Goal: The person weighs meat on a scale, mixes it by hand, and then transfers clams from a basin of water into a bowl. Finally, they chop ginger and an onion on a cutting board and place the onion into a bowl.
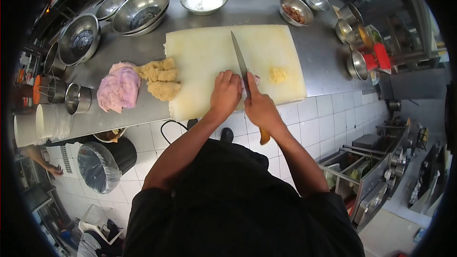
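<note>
My right hand (263, 110) is wrapped round the wooden handle of a long kitchen knife (240, 57). Its blade points away from me, over a pale cutting board (204, 47). Close to the blade's left side, my left hand (226, 91) has its fingers curled down on the board. They press on a small purplish-pink piece that looks like red onion, mostly hidden by the fingers. More purplish bits (257, 80) lie just right of the blade. Further right on the board is a small heap of finely chopped yellow stuff (278, 74).
Crumb-coated pieces (163, 83) overlap the board's left edge, beside pinkish raw meat (119, 87). Steel bowls line the back, one with white powder (203, 1), one with brown pieces (294, 14). A lined bin (99, 166) stands below left. Another person's hand (54, 169) shows far left.
</note>
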The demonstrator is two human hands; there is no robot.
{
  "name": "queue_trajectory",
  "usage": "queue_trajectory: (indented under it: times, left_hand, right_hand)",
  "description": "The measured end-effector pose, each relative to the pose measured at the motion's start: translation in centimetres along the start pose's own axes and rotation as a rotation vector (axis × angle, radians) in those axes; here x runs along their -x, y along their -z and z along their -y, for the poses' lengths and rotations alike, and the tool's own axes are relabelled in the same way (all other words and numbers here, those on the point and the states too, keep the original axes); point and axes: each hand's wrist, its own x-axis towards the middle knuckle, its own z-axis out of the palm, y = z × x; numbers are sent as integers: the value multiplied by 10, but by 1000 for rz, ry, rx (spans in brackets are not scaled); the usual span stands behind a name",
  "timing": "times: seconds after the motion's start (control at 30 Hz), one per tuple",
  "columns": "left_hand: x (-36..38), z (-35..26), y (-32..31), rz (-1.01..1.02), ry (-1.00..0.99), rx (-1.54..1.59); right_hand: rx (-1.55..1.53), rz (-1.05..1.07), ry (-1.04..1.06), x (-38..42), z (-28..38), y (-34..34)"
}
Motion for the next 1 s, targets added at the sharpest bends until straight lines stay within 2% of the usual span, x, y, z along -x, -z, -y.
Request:
queue_trajectory:
  times: [0.1, 0.2, 0.3, 0.4, 0.5, 0.6, 0.7, 0.8, 0.93, 1.0]
  left_hand:
    - [4, -1, 1, 19, -7, -2]
    - [4, -2, 3, 36, 20, 26]
    - [1, -4, 11, 3, 70, 61]
    - [8, 3, 18, 29, 57, 79]
    - [7, 4, 16, 36, 47, 85]
    - [7, 2, 22, -5, 50, 98]
    - [19, 3, 25, -25, 28, 106]
    - [21, 6, 24, -9, 15, 116]
    - [19, 6, 27, 21, 11, 109]
    - [19, 5, 26, -30, 24, 123]
  right_hand:
    - [-34, -44, 5, -5, -4, -18]
    - [-68, -45, 39, -20, -6, -9]
    - [-65, 16, -13, -6, 0, 5]
    - [-74, -64, 23, -1, -4, -25]
    - [-95, -116, 82, -19, -10, -22]
    - [-118, 9, 2, -13, 0, -1]
    - [-73, 42, -49, 9, 17, 0]
    - [-57, -74, 16, 1, 6, -26]
    - [-79, -80, 80, -16, -1, -11]
    - [-51, 2, 38, -9, 12, 6]
